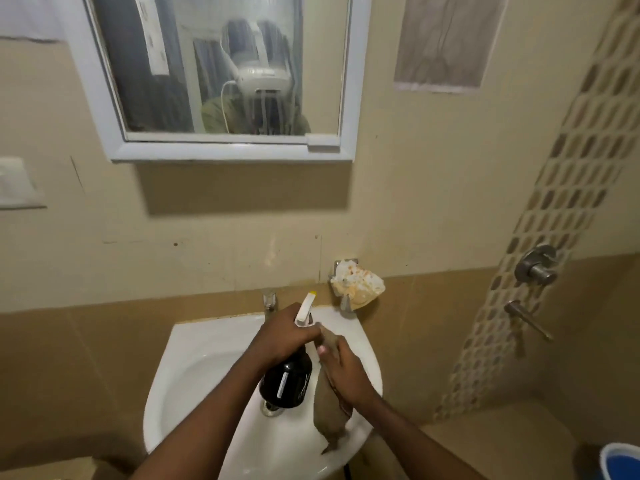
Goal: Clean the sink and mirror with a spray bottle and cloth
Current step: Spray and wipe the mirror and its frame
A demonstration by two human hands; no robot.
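Observation:
My left hand (282, 336) grips the neck of a black spray bottle (287, 381) with a white trigger head, held over the white sink (194, 368). The nozzle points up and away toward the wall. Right beside it, my right hand (341, 370) holds a brown cloth (329, 414) that hangs down over the sink's right rim. The two hands nearly touch above the basin. A white-framed mirror (221, 74) hangs on the wall above, its glass streaked with running liquid.
A chrome tap (269, 301) stands at the back of the sink. A soap holder with a crumpled wrapper (356, 284) is fixed to the wall on the right. Shower valves (536, 268) sit farther right. A blue bucket (620, 460) stands at the bottom right corner.

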